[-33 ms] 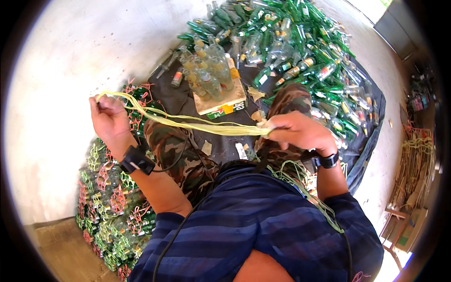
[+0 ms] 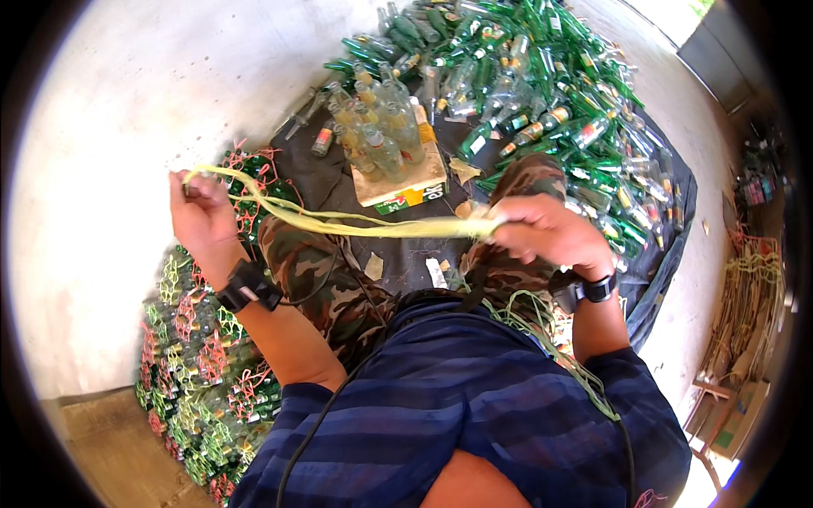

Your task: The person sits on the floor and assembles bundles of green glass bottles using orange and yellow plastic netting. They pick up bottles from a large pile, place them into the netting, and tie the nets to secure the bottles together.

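Observation:
A bundle of yellow-green plastic twine (image 2: pixel 364 227) stretches between my two hands above my lap. My left hand (image 2: pixel 206 216) is closed around its left end, where the strands form a loop. At the other end my right hand (image 2: pixel 550 230) grips the strands, which look smeared by motion there. Beyond the twine, a group of clear glass bottles (image 2: pixel 381 152) stands upright on a cardboard box (image 2: pixel 406 182). More green twine (image 2: pixel 542 317) lies across my waist on the right.
Green and clear bottles (image 2: pixel 542 76) lie in a large heap on a dark sheet (image 2: pixel 339 203) ahead and right. At left, bottles tied with red and green twine (image 2: pixel 203 372) are stacked by a white wall (image 2: pixel 110 212). Flattened cardboard (image 2: pixel 745 313) stands far right.
Both hands have shifted slightly to the right with the twine. The strands near my right hand look more blurred now and lie closer together.

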Tool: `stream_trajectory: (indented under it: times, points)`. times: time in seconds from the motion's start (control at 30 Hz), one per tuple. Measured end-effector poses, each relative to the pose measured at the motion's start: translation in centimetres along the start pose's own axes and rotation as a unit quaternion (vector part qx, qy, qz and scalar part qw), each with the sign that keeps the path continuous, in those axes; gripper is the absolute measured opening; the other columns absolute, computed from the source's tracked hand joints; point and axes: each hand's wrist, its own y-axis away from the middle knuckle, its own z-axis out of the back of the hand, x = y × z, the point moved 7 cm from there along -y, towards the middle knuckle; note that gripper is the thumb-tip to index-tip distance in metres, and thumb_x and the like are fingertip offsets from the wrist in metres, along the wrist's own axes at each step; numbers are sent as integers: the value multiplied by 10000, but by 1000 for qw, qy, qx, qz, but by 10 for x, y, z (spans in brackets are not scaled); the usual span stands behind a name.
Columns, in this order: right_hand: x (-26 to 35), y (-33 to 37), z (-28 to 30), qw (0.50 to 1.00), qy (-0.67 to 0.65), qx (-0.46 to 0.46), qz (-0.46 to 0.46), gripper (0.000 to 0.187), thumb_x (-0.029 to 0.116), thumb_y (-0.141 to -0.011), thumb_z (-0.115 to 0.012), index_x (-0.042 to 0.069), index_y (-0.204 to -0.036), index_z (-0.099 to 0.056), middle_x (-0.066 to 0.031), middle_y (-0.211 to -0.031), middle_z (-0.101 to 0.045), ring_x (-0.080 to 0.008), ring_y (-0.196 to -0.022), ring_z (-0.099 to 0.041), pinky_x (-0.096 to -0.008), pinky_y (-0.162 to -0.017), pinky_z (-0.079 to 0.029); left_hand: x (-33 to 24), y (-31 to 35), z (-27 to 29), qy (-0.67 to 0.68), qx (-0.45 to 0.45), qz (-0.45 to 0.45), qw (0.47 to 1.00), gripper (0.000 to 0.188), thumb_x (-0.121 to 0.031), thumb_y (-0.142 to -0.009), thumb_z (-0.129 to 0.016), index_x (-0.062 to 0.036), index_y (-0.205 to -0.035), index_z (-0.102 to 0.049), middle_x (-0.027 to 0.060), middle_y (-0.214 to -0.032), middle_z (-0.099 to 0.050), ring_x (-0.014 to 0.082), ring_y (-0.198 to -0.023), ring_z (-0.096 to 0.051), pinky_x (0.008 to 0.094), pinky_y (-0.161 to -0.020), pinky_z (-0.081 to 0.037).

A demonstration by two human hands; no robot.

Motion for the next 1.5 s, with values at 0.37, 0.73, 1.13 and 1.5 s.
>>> stream_trajectory:
  times: [0.37, 0.73, 1.13, 1.5]
  points:
    - [69, -93, -18, 972, 158, -28, 169, 241, 252, -1078, -628, 21, -1033, -679, -51, -734, -501, -118, -703, -458, -322, -647, -420, 92, 100, -118, -492, 300, -91, 812, 296, -268, -1028, -693, -27, -1195, -735, 103, -1101, -760, 200, -1023, -708, 345, -918, -548]
    - [52, -102, 30, 994, 95, -4, 47, 308, 322, -1067, -665, 30, -1077, -764, 27, -804, -636, -68, -730, -525, -275, -632, -413, 112, 63, -87, -543, 349, 47, 762, 240, -213, -1032, -667, 14, -1080, -725, 63, -888, -677, 119, -886, -598, 299, -843, -501]
    - [76, -147, 177, 987, 71, -142, 6, 243, 354, -1037, -734, 113, -1042, -706, 145, -667, -396, -4, -518, -283, -242, -476, -186, 92, -27, -49, -502, 241, 100, 824, 265, -296, -1044, -645, -55, -1103, -740, -74, -833, -598, 41, -711, -473, 243, -598, -369]
    - [-12, -327, 218, 927, 160, -311, 132, 248, 262, -997, -738, 15, -976, -745, 37, -715, -595, -66, -665, -467, -312, -603, -408, 183, -169, 14, -473, 100, 1, 875, 241, -241, -1029, -663, -19, -1076, -743, -62, -826, -583, 42, -706, -460, 248, -616, -382]
